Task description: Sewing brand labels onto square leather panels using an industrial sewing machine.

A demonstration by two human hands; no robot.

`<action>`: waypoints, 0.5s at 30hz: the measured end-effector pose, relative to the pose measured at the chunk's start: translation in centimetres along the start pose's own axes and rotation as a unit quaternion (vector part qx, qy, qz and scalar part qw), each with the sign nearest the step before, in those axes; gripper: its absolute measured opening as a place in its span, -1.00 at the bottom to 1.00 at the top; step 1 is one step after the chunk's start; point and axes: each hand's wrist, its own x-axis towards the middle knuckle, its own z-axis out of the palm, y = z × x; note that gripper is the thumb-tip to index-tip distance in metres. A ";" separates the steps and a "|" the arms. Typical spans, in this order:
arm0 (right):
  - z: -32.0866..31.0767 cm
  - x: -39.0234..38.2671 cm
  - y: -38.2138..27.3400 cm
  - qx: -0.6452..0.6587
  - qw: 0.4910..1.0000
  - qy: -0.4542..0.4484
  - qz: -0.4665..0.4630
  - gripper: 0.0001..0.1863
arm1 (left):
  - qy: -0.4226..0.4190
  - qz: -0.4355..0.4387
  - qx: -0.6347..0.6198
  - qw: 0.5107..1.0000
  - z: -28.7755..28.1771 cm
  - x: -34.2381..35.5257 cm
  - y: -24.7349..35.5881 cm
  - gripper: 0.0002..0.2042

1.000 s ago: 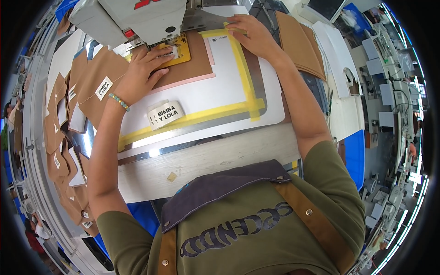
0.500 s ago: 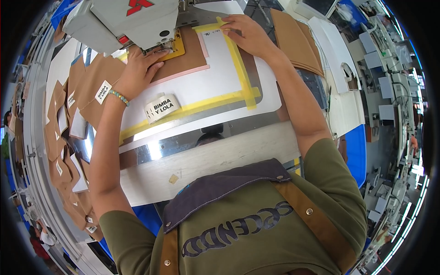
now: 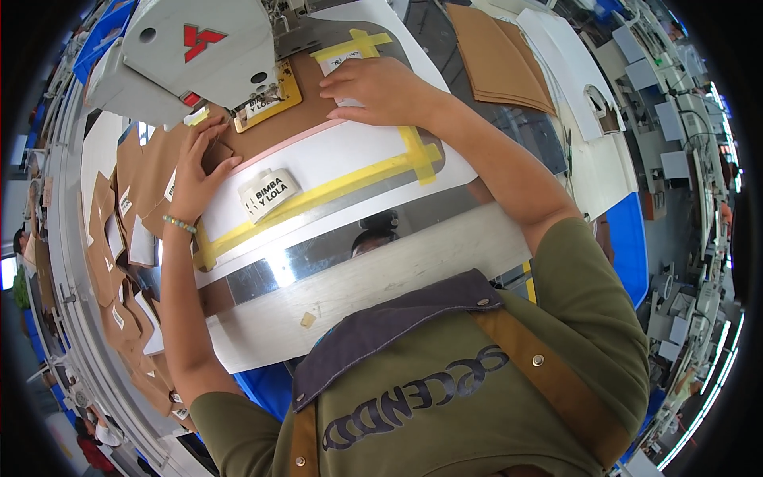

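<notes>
A brown panel (image 3: pixel 270 145) lies on a white sheet, its front edge along a pink strip. On the panel sits a yellow frame (image 3: pixel 296 94) with a white printed label (image 3: pixel 262 104) inside it, beneath the sewing machine head (image 3: pixel 179 60). My left hand (image 3: pixel 193 176) rests at the panel's left end, thumb and fingers apart. My right hand (image 3: pixel 381 91) lies flat over the panel's right edge, fingers stretched leftward, partly covering a white paper tag (image 3: pixel 342 60). Neither hand grips anything that I can see. A curled white label strip (image 3: pixel 269 196) lies in front of the panel.
Yellow tape (image 3: pixel 342 184) borders the white sheet. Overlapping brown pieces (image 3: pixel 119 262) with white labels hang at the left. Stacked brown panels (image 3: pixel 501 63) lie at the back right, near a white sheet (image 3: pixel 568 79). A blue bin (image 3: pixel 628 250) stands at right.
My left hand has drawn back from the yellow frame to the panel's left end, uncovering the label. My right hand has moved left from the taped corner onto the panel's right edge.
</notes>
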 end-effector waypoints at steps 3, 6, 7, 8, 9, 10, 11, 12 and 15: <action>-0.4 0.1 -0.5 -0.026 0.999 -0.021 0.000 -0.57 | -0.014 -0.009 -0.013 1.000 -0.4 -0.3 -0.6 -0.43; -0.4 0.3 -0.9 -0.019 1.000 -0.006 -0.005 -0.61 | -0.008 -0.003 -0.002 1.000 -0.4 -0.1 -0.7 -0.49; -0.5 0.4 -0.9 -0.035 0.999 -0.016 -0.010 -0.63 | 0.001 0.010 0.022 1.000 -0.3 0.0 -0.6 -0.53; -0.5 0.6 -1.1 -0.051 0.998 -0.026 -0.015 -0.65 | 0.001 0.012 0.021 1.000 -0.2 0.0 -0.5 -0.53; -0.9 0.8 -1.3 -0.055 0.998 -0.026 -0.012 -0.65 | 0.010 0.012 0.037 0.999 0.1 0.2 -0.4 -0.60; -1.2 1.1 -1.6 -0.056 0.995 -0.077 0.000 -0.66 | 0.019 0.013 0.053 0.998 0.3 0.5 -0.3 -0.66; -1.4 1.5 -1.9 -0.057 0.990 -0.128 0.013 -0.67 | 0.019 0.017 0.050 0.998 0.4 0.3 -0.2 -0.66; -1.9 1.6 -2.3 -0.064 0.989 -0.130 0.022 -0.67 | 0.035 0.024 0.085 0.995 0.8 0.3 0.5 -0.71; -2.9 2.0 -3.6 -0.120 0.978 -0.172 0.006 -0.77 | 0.059 0.078 0.125 0.987 1.7 0.4 1.5 -0.82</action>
